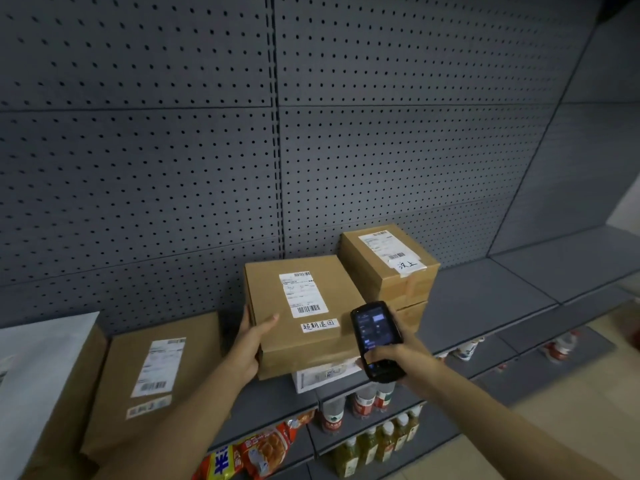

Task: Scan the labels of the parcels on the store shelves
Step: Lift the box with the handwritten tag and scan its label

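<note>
Both forearms reach in from near edge. Left hand (250, 344) grips left side of middle parcel (301, 313), thumb lying on top, fingers hidden behind. Right hand (394, 355) wraps handheld scanner (375, 339), screen lit, just right of that parcel's label (303, 294). Three brown parcels on grey shelf (485, 306): left parcel (152, 382), middle one, far-right parcel (388, 265). White box (322, 375) under middle parcel. Bottles (367, 420) and snack bags (256, 452) on lower shelves; pegboard (173, 150) behind.

Grey perforated metal back panel (173, 150) far; plastic drink bottles (367, 420) and orange snack bags (263, 452) on lower shelves, near.
</note>
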Demonstrator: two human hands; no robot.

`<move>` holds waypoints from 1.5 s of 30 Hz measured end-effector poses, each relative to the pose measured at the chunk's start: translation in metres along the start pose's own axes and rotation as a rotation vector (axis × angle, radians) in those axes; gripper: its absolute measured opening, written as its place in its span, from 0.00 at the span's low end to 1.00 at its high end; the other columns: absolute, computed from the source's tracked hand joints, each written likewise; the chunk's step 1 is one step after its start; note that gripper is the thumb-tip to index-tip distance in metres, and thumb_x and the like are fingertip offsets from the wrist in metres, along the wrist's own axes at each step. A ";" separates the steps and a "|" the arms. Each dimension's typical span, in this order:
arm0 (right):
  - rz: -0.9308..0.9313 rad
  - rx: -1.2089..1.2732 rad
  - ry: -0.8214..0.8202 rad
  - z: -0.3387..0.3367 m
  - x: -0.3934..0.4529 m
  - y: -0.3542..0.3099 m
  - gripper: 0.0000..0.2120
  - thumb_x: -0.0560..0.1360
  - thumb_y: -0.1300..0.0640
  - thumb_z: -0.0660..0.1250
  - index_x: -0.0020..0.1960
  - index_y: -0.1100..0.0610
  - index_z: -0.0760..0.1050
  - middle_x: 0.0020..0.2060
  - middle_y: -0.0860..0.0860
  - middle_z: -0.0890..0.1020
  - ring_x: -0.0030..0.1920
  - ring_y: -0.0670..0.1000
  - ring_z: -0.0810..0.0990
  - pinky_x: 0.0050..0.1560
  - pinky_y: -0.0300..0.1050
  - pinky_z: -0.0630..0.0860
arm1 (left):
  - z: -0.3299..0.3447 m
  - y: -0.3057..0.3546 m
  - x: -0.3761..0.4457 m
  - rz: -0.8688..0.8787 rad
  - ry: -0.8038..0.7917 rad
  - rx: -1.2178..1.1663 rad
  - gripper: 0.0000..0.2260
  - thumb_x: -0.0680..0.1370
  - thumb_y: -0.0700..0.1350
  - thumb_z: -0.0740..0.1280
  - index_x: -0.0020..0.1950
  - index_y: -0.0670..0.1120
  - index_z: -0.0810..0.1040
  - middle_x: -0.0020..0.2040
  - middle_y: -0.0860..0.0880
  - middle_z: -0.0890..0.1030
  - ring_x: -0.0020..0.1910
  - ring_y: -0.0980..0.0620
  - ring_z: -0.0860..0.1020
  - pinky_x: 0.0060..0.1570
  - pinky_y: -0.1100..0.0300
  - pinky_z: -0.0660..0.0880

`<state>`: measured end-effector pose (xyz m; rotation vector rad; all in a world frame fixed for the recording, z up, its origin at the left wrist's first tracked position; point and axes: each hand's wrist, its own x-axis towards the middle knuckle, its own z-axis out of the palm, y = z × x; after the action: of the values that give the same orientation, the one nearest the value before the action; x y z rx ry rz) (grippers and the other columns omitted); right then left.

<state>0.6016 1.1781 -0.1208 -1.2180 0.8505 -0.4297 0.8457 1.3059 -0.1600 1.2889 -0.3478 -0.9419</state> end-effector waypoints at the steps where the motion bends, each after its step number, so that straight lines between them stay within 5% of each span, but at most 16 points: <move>1: 0.002 -0.021 -0.003 -0.005 0.009 -0.001 0.46 0.54 0.67 0.78 0.69 0.45 0.68 0.56 0.60 0.81 0.56 0.65 0.80 0.55 0.67 0.78 | 0.005 -0.004 0.008 -0.014 0.007 -0.018 0.26 0.75 0.42 0.71 0.70 0.58 0.67 0.60 0.47 0.80 0.58 0.47 0.78 0.50 0.51 0.76; 7: 0.043 -0.164 -0.093 -0.033 0.059 -0.008 0.56 0.54 0.64 0.78 0.76 0.42 0.58 0.60 0.54 0.80 0.57 0.59 0.81 0.57 0.57 0.79 | 0.025 -0.024 0.045 -0.072 0.054 -0.039 0.25 0.74 0.44 0.72 0.67 0.60 0.70 0.60 0.48 0.82 0.60 0.45 0.79 0.54 0.49 0.77; 13: 0.065 -0.194 -0.160 -0.041 0.091 -0.014 0.56 0.56 0.66 0.75 0.77 0.41 0.55 0.58 0.48 0.79 0.57 0.52 0.78 0.53 0.48 0.78 | 0.029 -0.036 0.057 -0.075 0.080 -0.001 0.31 0.69 0.51 0.76 0.69 0.62 0.69 0.61 0.51 0.81 0.61 0.47 0.79 0.58 0.47 0.76; 20: 0.080 -0.158 -0.190 -0.039 0.111 -0.016 0.54 0.56 0.68 0.74 0.74 0.39 0.57 0.57 0.48 0.80 0.57 0.54 0.78 0.52 0.49 0.77 | 0.026 -0.034 0.069 -0.090 0.056 0.020 0.28 0.69 0.52 0.76 0.67 0.62 0.70 0.62 0.51 0.80 0.62 0.48 0.78 0.64 0.44 0.73; 24: 0.083 -0.119 -0.233 -0.034 0.118 -0.026 0.44 0.66 0.75 0.72 0.68 0.38 0.61 0.56 0.52 0.81 0.55 0.55 0.79 0.51 0.50 0.77 | 0.015 -0.031 0.068 -0.089 0.029 0.073 0.41 0.64 0.59 0.78 0.73 0.61 0.64 0.68 0.52 0.75 0.65 0.50 0.74 0.67 0.49 0.70; 26: 0.066 -0.112 -0.267 -0.025 0.122 -0.032 0.41 0.65 0.73 0.73 0.63 0.37 0.66 0.56 0.52 0.82 0.56 0.57 0.79 0.51 0.52 0.78 | 0.006 -0.028 0.065 -0.110 0.084 0.096 0.43 0.70 0.56 0.75 0.78 0.59 0.54 0.74 0.51 0.67 0.71 0.49 0.67 0.71 0.50 0.64; 29: 0.029 -0.095 -0.337 -0.003 0.126 -0.038 0.41 0.59 0.68 0.75 0.64 0.38 0.69 0.58 0.53 0.82 0.58 0.58 0.80 0.56 0.56 0.79 | -0.011 -0.017 0.054 -0.060 0.172 0.247 0.34 0.77 0.52 0.69 0.78 0.60 0.55 0.75 0.50 0.63 0.74 0.49 0.62 0.73 0.50 0.58; 34: 0.020 -0.086 -0.494 0.060 0.135 -0.036 0.45 0.64 0.71 0.74 0.71 0.39 0.63 0.58 0.57 0.82 0.55 0.62 0.83 0.48 0.55 0.80 | -0.064 -0.012 0.019 0.046 0.285 0.435 0.23 0.81 0.41 0.64 0.75 0.52 0.65 0.67 0.55 0.68 0.66 0.60 0.68 0.67 0.59 0.67; 35: 0.014 -0.091 -0.512 0.076 0.134 -0.035 0.45 0.64 0.72 0.73 0.71 0.39 0.63 0.58 0.57 0.82 0.53 0.63 0.84 0.47 0.53 0.80 | -0.076 -0.011 0.013 0.047 0.311 0.407 0.18 0.82 0.36 0.61 0.70 0.50 0.73 0.62 0.55 0.73 0.59 0.63 0.74 0.59 0.64 0.72; 37: 0.006 -0.081 -0.529 0.108 0.132 -0.029 0.45 0.66 0.76 0.71 0.70 0.39 0.63 0.58 0.57 0.82 0.51 0.63 0.84 0.49 0.53 0.81 | -0.122 -0.018 0.007 0.121 0.439 0.519 0.26 0.82 0.31 0.54 0.47 0.53 0.87 0.44 0.53 0.82 0.38 0.63 0.81 0.39 0.69 0.77; 38: 0.007 -0.074 -0.533 0.124 0.130 -0.023 0.46 0.66 0.77 0.72 0.70 0.39 0.61 0.59 0.56 0.81 0.52 0.63 0.84 0.54 0.56 0.80 | -0.142 -0.019 0.000 0.094 0.479 0.574 0.26 0.83 0.34 0.55 0.41 0.54 0.87 0.42 0.51 0.82 0.38 0.59 0.82 0.37 0.67 0.78; 40: -0.015 -0.098 -0.546 0.154 0.127 -0.009 0.45 0.62 0.72 0.77 0.69 0.43 0.65 0.61 0.57 0.80 0.56 0.62 0.82 0.61 0.61 0.76 | -0.171 -0.018 -0.017 0.058 0.485 0.674 0.12 0.80 0.42 0.65 0.56 0.57 0.83 0.58 0.49 0.77 0.55 0.49 0.80 0.51 0.57 0.80; 41: -0.006 -0.094 -0.563 0.169 0.126 0.000 0.44 0.59 0.69 0.79 0.68 0.44 0.66 0.60 0.59 0.81 0.57 0.62 0.82 0.62 0.61 0.76 | -0.189 -0.027 -0.020 0.035 0.466 0.736 0.16 0.78 0.41 0.68 0.64 0.54 0.78 0.65 0.49 0.72 0.61 0.46 0.76 0.56 0.54 0.79; 45: 0.135 -0.022 -0.523 0.218 0.120 0.038 0.35 0.64 0.75 0.73 0.67 0.56 0.70 0.51 0.62 0.85 0.46 0.62 0.85 0.47 0.52 0.82 | -0.226 -0.028 -0.035 -0.020 0.472 0.911 0.25 0.76 0.35 0.67 0.72 0.49 0.70 0.71 0.48 0.66 0.61 0.50 0.75 0.59 0.55 0.78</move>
<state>0.8376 1.2451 -0.1751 -1.2087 0.4812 0.0150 0.9713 1.4813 -0.2422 2.2914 -0.4049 -0.4485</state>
